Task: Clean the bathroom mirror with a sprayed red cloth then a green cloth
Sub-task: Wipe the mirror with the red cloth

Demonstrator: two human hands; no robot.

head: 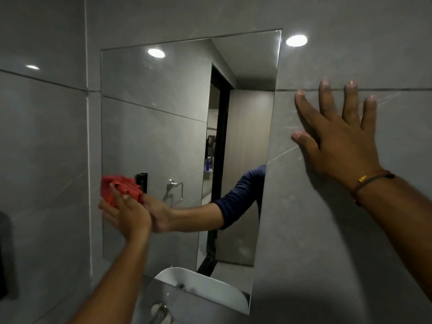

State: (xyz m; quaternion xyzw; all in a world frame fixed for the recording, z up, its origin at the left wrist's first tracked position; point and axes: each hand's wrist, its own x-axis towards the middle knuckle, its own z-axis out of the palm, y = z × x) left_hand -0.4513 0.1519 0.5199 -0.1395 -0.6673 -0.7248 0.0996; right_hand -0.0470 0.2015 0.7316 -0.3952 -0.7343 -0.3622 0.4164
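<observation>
Pressing the red cloth (119, 189) against the lower left part of the mirror (163, 108), my left hand (127, 215) has it bunched under the fingers (117, 195), grasping it flat to the glass close to the mirror's left edge. My forearm rises to it from the bottom of the view. My right hand (336, 139) holds nothing; it lies released and spread, palm flat on the grey tiled wall (350, 43) just right of the mirror, fingertips reaching the grout line. A thin cord bracelet (371, 181) with a small yellow bead circles that wrist. Below the mirror, the rim of a white sink (222, 293) shows, partly as a reflection. Deeper in the glass I see my own arm in a dark blue sleeve (243, 190) mirrored, a chrome towel ring (174, 187), a dark doorway and a round ceiling light. A second bright light glares off the tile above right of the mirror.
</observation>
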